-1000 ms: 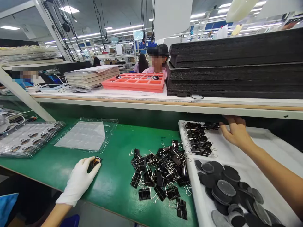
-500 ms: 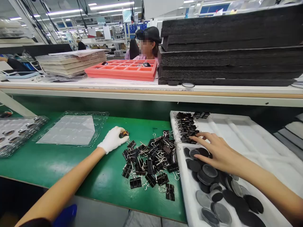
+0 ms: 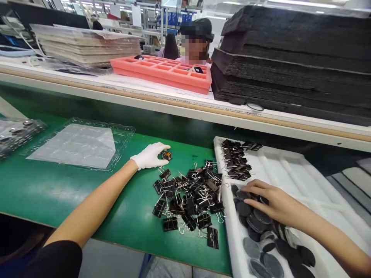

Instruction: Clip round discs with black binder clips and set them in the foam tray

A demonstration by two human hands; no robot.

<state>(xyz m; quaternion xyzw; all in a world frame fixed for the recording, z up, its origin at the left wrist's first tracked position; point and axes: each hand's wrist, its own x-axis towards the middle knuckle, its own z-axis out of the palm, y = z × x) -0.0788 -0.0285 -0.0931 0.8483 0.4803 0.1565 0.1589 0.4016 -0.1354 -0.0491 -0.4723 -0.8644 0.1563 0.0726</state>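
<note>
My left hand [image 3: 150, 156], in a white glove, is open on the green tabletop. Between its spread thumb and fingers lies a small round part [image 3: 167, 155] with a dark rim and an orange-brown inside. Just to the right is a heap of black binder clips [image 3: 189, 197]. My bare right hand [image 3: 268, 199] is over the white tray [image 3: 292, 162], its thumb and fingers closed on the edges of a dark round disc [image 3: 242, 195]. Loose black and grey discs [image 3: 257, 222] lie below and around it. More binder clips [image 3: 236, 160] are lined up in the tray's far left compartment.
A clear plastic tray [image 3: 78, 144] with a whitish sheet lies at the left. The shelf [image 3: 162, 98] above holds a red foam tray [image 3: 162, 75], a stack of black foam [image 3: 290, 69] and stacked pale trays [image 3: 87, 44]. A person [image 3: 197, 40] is beyond it.
My left hand has opened from the round part, which now lies on the table. My right hand has come down from beside the tray's clips and closed on a disc. The view has tilted.
</note>
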